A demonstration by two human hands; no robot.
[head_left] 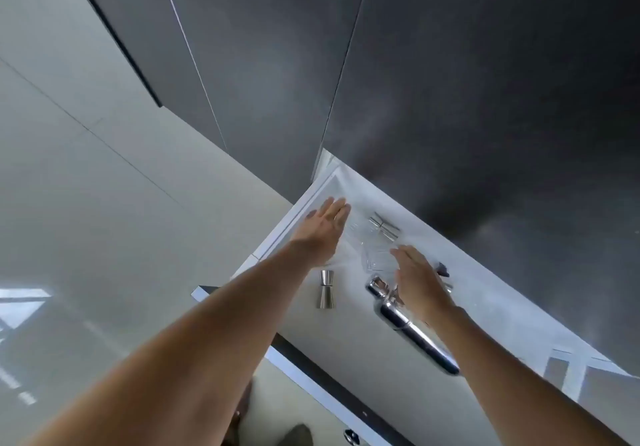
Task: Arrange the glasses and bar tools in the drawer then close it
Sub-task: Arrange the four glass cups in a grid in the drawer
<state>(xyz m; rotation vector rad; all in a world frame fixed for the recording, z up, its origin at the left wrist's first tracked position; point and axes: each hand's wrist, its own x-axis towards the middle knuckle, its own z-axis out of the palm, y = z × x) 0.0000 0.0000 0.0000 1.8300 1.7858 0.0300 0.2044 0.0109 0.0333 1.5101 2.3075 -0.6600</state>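
Open white drawer (363, 338) runs diagonally from upper centre to lower right of frame, under dark cabinet fronts (450, 82). Cocktail shaker (412, 328) lies on its side in the drawer, right of centre; long axis diagonal, cap end pointing upper left, base toward lower right. Steel jigger (325, 289) lies flat just left of it, long axis near vertical in frame, well apart from the shaker. Second jigger (383, 226) higher up toward the drawer's back, axis diagonal upper left to lower right. Clear glasses (372, 255) between the two hands at frame centre, blurred, count and orientation can't tell. Small dark item (442, 268) behind the right hand, unclear.

Left hand (323, 229) reaches in from lower left, palm down, fingers straight and together, empty, over the drawer's left rim. Right hand (417, 277) comes in from lower right, flat, fingers extended toward the glasses, holding nothing, hovering over the shaker's cap end; contact can't tell. Pale glossy floor (86, 220) on the left.
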